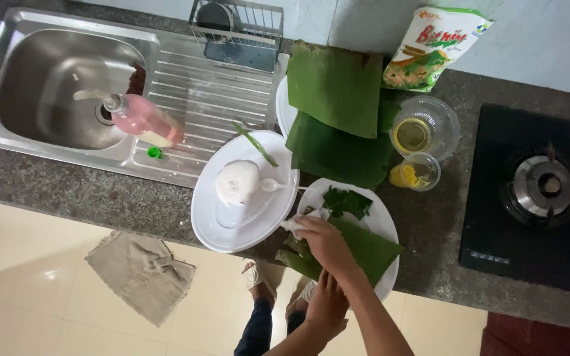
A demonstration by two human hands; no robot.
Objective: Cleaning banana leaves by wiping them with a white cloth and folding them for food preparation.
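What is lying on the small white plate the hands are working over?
On the small white plate: a banana leaf strip and chopped greens. The hands cover the strip's left end, hiding anything beneath.

Green leaves (338,92) are laid on a speckled grey counter (87,191); white dough (237,181) is held on a white plate (232,231); the bottle (143,118) is pink.

A pink soap bottle (145,119) lay across the steel sink (47,86); a gas burner (541,186) sat right, a grey rag (141,273) on the floor.
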